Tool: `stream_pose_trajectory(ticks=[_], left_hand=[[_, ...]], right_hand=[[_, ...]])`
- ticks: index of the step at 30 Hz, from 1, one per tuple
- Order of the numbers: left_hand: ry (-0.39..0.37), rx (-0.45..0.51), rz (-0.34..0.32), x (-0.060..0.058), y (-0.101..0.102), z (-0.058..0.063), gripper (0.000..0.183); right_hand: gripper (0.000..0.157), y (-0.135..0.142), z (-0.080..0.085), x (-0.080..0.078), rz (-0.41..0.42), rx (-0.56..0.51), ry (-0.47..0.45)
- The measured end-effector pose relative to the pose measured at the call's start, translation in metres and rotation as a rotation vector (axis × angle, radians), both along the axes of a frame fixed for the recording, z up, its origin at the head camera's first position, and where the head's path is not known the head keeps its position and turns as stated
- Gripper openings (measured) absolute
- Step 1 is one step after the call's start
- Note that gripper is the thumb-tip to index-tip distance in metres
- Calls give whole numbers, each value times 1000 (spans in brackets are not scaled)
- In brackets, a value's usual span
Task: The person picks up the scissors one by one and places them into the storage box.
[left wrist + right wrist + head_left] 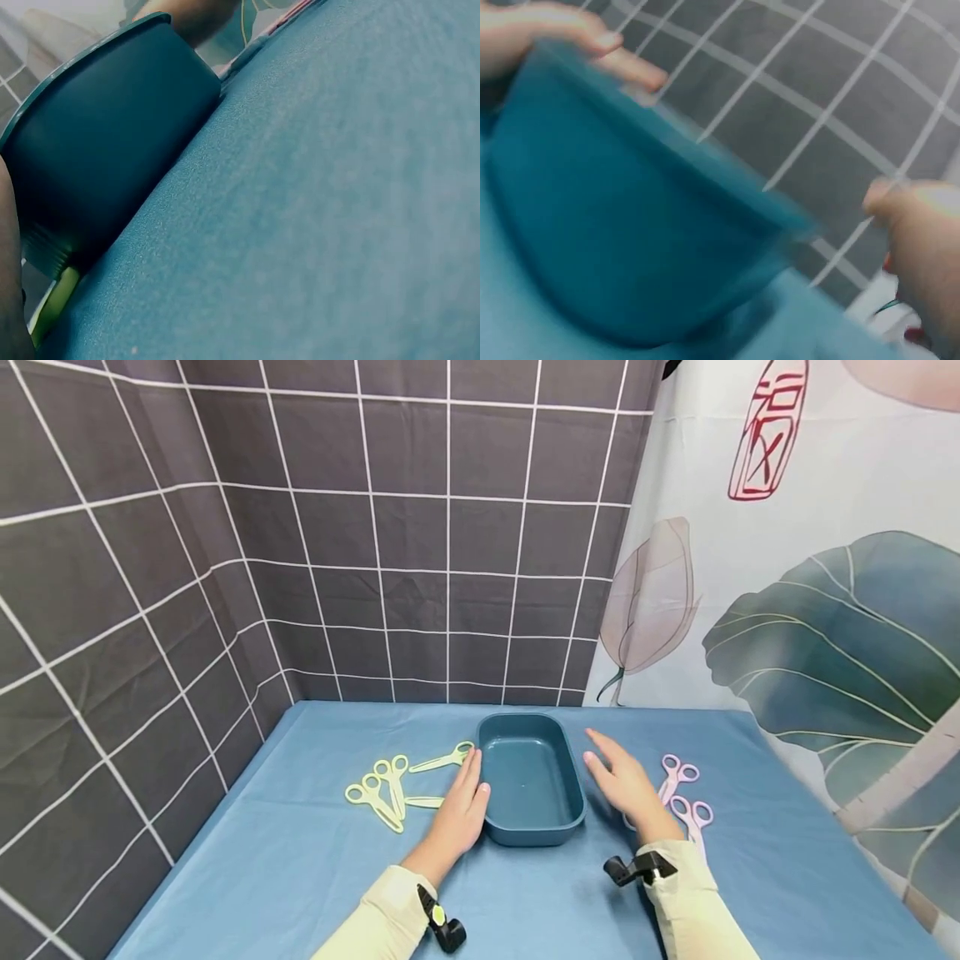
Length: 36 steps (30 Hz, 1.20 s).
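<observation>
Nearest are two cream sleeves [382,917], each with a black device [447,933] strapped at the wrist, above the blue cloth of the table [240,893]. Beyond the cuffs, the two hands are apart, on opposite sides of a teal bin [532,837] that sits upright mid-table. The left hand [459,808] lays straight fingers along the bin's left side; the right hand [628,787] is just beside the bin's right side without touching it, fingers loosely extended and holding nothing. Left of the left hand lie several pale yellow-green scissors [395,789], some partly hidden by it; pink scissors [667,788] lie at the right hand, partly behind it. Farthest back hang a dark grid-patterned cloth [408,531] and a white leaf-print cloth [832,635].
</observation>
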<state>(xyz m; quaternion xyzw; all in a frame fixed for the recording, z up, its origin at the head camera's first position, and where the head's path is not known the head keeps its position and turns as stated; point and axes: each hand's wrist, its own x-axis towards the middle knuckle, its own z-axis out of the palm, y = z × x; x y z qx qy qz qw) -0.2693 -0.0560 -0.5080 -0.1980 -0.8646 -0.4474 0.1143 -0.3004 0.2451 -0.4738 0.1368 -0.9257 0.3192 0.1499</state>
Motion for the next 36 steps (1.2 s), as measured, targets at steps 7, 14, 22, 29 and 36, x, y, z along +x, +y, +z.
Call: stream_pose_trajectory(ticks=[7, 14, 22, 29, 36], left_hand=[[-33, 16, 24, -2, 0, 1, 57], [-59, 29, 16, 0, -1, 3, 59], [-79, 46, 26, 1, -2, 1, 58], [-87, 67, 5, 2, 2, -3, 58], [-82, 55, 17, 1, 2, -4, 58]], right_hand=[[53, 37, 34, 13, -327, 19, -109], [37, 46, 34, 16, -361, 87, -265], [27, 28, 24, 8, -317, 207, -460], [22, 26, 12, 11, -355, 263, -412], [24, 26, 11, 12, -345, 257, -427]])
